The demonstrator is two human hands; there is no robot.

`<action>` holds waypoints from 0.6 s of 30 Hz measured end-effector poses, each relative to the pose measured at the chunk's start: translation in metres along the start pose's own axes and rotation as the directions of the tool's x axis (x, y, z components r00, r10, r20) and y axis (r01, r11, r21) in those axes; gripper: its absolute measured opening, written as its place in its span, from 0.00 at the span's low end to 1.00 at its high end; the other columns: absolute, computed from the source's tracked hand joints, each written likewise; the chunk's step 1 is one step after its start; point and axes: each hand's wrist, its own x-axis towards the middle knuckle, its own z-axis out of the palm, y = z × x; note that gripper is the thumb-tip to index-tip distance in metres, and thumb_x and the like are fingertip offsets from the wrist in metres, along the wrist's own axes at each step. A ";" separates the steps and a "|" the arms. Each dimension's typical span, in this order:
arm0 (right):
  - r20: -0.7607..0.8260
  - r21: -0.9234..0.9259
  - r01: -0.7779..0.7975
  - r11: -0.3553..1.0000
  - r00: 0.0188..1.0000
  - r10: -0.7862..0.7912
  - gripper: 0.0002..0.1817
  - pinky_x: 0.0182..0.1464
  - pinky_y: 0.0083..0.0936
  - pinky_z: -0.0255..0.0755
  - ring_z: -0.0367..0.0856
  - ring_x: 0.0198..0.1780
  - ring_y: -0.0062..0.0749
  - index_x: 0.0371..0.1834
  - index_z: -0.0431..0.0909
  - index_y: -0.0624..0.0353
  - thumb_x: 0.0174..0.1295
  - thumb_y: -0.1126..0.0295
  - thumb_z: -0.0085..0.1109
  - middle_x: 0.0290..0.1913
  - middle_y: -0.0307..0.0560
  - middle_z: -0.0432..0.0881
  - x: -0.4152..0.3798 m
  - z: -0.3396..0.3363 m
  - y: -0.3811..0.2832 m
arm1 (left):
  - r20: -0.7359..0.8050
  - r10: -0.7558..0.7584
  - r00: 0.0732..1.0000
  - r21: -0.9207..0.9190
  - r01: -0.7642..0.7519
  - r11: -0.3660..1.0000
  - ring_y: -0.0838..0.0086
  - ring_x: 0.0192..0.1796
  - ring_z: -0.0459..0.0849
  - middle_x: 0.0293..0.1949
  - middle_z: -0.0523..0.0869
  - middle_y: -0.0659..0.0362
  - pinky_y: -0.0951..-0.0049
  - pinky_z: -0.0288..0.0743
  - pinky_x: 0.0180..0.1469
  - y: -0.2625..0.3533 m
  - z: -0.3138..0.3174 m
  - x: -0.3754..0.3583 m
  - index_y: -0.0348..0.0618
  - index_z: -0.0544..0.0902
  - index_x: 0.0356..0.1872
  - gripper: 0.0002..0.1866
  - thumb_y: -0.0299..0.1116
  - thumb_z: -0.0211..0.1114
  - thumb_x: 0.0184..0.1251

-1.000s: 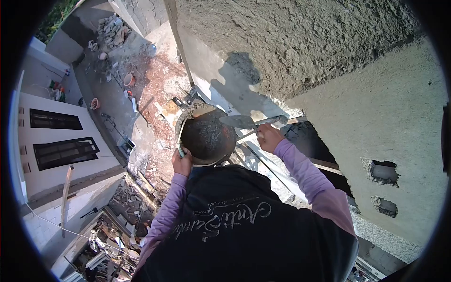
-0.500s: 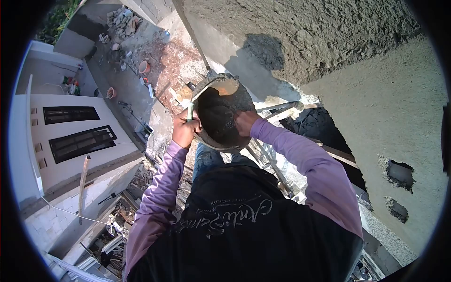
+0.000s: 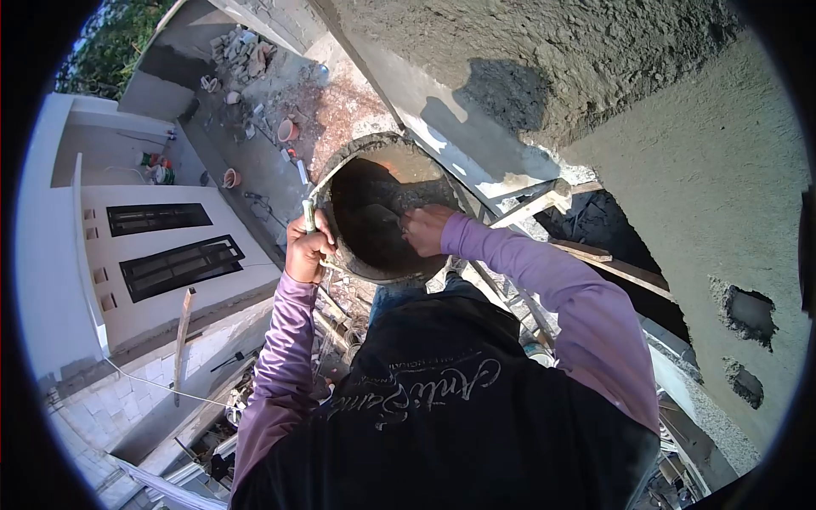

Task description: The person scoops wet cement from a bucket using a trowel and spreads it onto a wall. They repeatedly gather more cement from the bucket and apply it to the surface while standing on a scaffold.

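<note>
While bucket (image 3: pixel 416 163) in hand (image 3: pixel 308 248), "Anti" shirt (image 3: pixel 450 433)

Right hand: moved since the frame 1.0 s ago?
Yes. Judged against the dark opening in the wall, the right hand has moved away, leftward in the view, from beside the bucket to its mouth.

Dusty ground (image 3: pixel 246 155) — rubble (image 3: pixel 242 54), buckets (image 3: pixel 288 131) (two, orange-pink).

Bright sun throws a shadow (image 3: pixel 506 93) on the wall (image 3: pixel 697 161) (edges bow).
</note>
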 end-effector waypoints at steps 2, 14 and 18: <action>-0.019 -0.118 0.082 0.990 0.996 -0.085 0.12 0.43 0.44 0.81 0.87 0.38 0.55 0.40 0.83 0.60 0.57 0.66 0.60 0.36 0.56 0.85 -0.010 -0.014 -0.005 | -0.034 0.001 0.999 0.023 0.000 1.000 0.78 0.21 0.72 0.19 0.75 0.61 0.80 0.65 0.24 -0.005 -0.015 -0.003 0.39 0.74 0.21 0.06 0.18 0.55 0.37; 0.333 -0.134 -0.256 0.957 0.898 0.287 0.16 0.51 0.44 0.80 0.86 0.45 0.57 0.40 0.85 0.61 0.56 0.59 0.64 0.42 0.61 0.86 0.010 -0.024 0.026 | -0.300 0.043 0.953 -0.181 -0.101 0.978 0.75 0.19 0.74 0.20 0.78 0.57 0.78 0.67 0.22 -0.059 0.036 0.021 0.36 0.76 0.21 0.04 0.19 0.53 0.45; 0.169 -0.081 -0.249 0.965 0.951 0.259 0.16 0.52 0.45 0.78 0.84 0.45 0.60 0.41 0.83 0.65 0.61 0.61 0.60 0.42 0.63 0.83 0.008 -0.080 0.011 | -0.252 0.051 0.966 -0.151 -0.091 0.984 0.75 0.20 0.75 0.21 0.79 0.57 0.76 0.68 0.24 -0.071 0.024 0.017 0.38 0.75 0.22 0.04 0.18 0.53 0.45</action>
